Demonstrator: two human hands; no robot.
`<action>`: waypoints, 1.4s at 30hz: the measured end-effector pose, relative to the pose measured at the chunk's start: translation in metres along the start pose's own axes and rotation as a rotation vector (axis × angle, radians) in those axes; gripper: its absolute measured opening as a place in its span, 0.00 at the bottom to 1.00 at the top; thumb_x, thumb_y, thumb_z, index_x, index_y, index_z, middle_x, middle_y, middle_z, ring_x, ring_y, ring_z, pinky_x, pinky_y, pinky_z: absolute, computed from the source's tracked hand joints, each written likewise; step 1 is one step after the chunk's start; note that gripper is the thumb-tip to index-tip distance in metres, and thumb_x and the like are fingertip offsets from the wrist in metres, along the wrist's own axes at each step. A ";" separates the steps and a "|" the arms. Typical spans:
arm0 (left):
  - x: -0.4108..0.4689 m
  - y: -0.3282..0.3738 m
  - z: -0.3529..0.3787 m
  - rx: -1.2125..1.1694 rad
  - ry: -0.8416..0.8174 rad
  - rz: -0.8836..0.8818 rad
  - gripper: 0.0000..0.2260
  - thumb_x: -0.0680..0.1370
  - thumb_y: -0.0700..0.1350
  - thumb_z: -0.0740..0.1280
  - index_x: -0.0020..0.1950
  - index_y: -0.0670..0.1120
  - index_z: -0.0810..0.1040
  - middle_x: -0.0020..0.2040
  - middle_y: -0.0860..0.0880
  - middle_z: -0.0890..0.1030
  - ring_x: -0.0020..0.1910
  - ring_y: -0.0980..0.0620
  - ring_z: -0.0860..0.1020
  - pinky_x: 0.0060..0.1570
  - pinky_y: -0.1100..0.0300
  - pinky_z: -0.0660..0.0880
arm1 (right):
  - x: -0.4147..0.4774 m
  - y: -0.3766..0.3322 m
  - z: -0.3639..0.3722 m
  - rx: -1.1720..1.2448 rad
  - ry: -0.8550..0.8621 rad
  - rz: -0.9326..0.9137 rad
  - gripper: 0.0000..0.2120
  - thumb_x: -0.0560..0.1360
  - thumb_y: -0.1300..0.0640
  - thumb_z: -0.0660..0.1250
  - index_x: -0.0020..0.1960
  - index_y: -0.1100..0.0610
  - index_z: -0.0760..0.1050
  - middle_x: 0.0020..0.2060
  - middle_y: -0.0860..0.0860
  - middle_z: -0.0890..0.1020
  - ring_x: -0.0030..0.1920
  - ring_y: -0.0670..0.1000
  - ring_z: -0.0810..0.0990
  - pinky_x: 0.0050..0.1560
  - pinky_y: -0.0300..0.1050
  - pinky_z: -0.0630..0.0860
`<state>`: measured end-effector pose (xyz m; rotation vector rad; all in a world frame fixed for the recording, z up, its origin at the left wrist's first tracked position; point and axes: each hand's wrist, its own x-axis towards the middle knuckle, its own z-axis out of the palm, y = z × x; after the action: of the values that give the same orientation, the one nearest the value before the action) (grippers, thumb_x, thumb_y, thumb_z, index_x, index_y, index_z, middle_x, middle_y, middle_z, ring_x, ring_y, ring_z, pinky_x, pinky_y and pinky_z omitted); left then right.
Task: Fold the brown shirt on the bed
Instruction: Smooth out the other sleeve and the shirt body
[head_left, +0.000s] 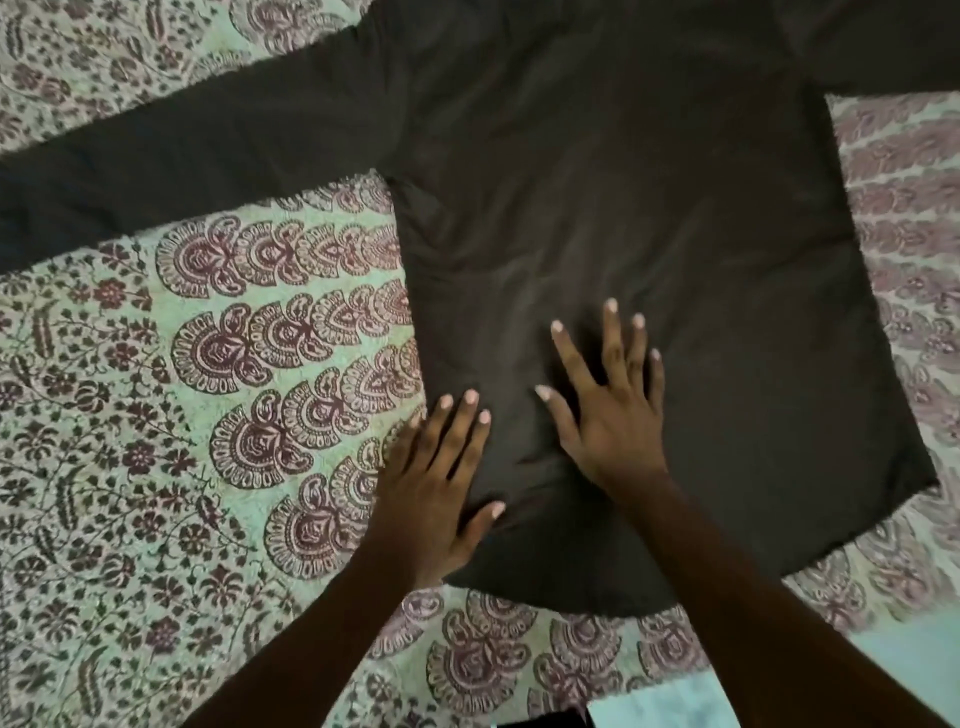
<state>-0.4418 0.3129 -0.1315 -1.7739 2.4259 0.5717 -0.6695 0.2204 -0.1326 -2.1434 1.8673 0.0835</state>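
Bed (208, 415): floral-patterned, soft and textured on top; likely to drag or bunch beneath sliding cloth. Brown shirt (649, 208): spread flat on the bed, collar end away, hem (571, 597) nearest; faint wrinkles across the lower body, liable to set into hard creases if folded over unsmoothed. Long sleeve (182, 150): stretched out to the left, angled away from the body's side edge; apt to trail and twist with the body folded first. Other sleeve (883, 47): mostly out of view at upper right, lie uncertain. Right hand (613, 410): flat, fingers straight and spread, pressing the lower middle of the shirt, gripping nothing. Left hand (436, 483): flat likewise, just beside it at the shirt's left edge, fingers on cloth; uneven pressure apt to skew the hem.
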 end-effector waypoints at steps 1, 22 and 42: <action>-0.018 0.004 0.006 0.002 -0.012 0.022 0.38 0.81 0.65 0.58 0.85 0.46 0.50 0.85 0.46 0.46 0.84 0.44 0.46 0.80 0.40 0.53 | -0.005 0.006 0.003 -0.008 -0.009 0.022 0.32 0.82 0.33 0.53 0.83 0.36 0.47 0.84 0.51 0.40 0.84 0.59 0.39 0.81 0.66 0.47; -0.078 0.056 0.029 0.044 -0.023 0.029 0.39 0.78 0.67 0.60 0.84 0.51 0.56 0.85 0.47 0.52 0.84 0.41 0.52 0.78 0.35 0.55 | -0.170 0.084 0.021 0.079 0.074 0.481 0.33 0.79 0.27 0.46 0.82 0.33 0.45 0.85 0.46 0.45 0.84 0.58 0.44 0.79 0.69 0.51; 0.003 0.090 0.016 0.050 0.121 0.011 0.34 0.80 0.67 0.54 0.83 0.52 0.61 0.85 0.47 0.54 0.82 0.41 0.57 0.78 0.38 0.57 | -0.103 0.205 -0.041 0.088 0.164 0.496 0.39 0.79 0.27 0.47 0.84 0.44 0.49 0.84 0.58 0.45 0.83 0.63 0.41 0.81 0.67 0.44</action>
<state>-0.5289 0.3387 -0.1255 -1.8262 2.5058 0.4120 -0.8921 0.2858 -0.1065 -1.6291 2.4099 -0.0706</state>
